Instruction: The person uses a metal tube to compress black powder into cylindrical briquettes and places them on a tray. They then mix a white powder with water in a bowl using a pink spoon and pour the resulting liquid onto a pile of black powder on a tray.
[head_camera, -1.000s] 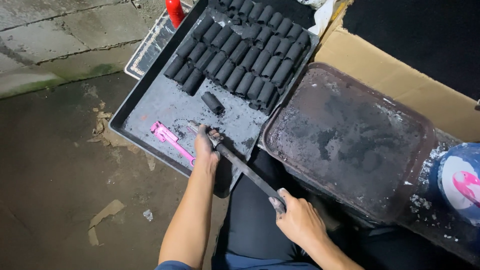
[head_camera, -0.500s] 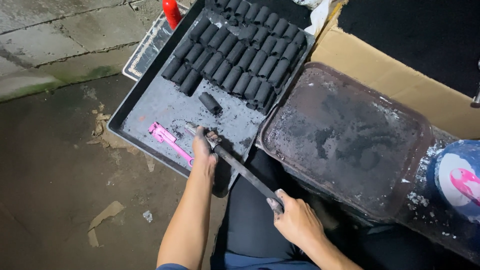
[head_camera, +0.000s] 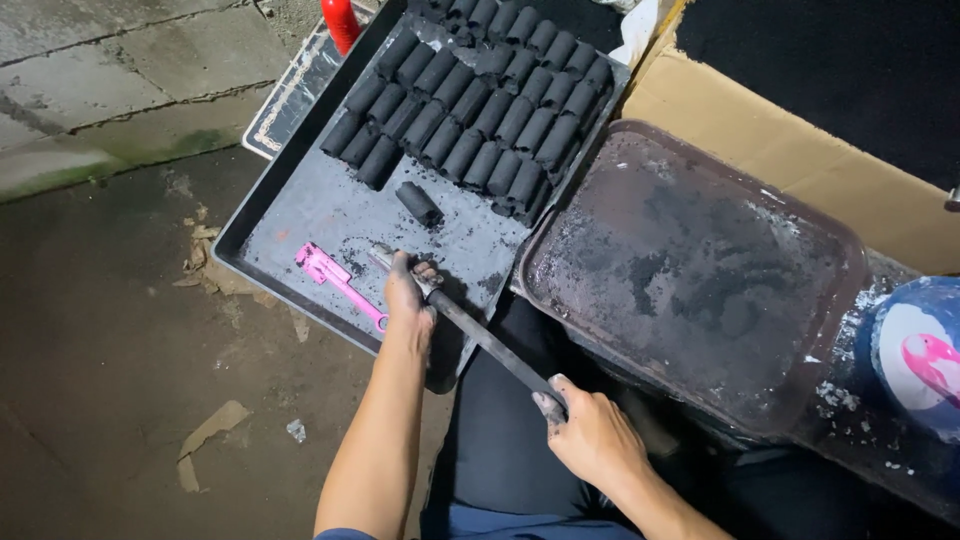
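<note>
Two hands are gripping one long dark metal tool over a black tray.

The left hand is curling closed around the tool's upper end at frame centre, while the right hand is clenching its lower end, lower right of centre. One black tray is holding one pink tool just left of the left hand, one loose charcoal cylinder, and roughly two dozen stacked charcoal cylinders in rows at the top. One sooty brown tray is sitting to the right.
</note>
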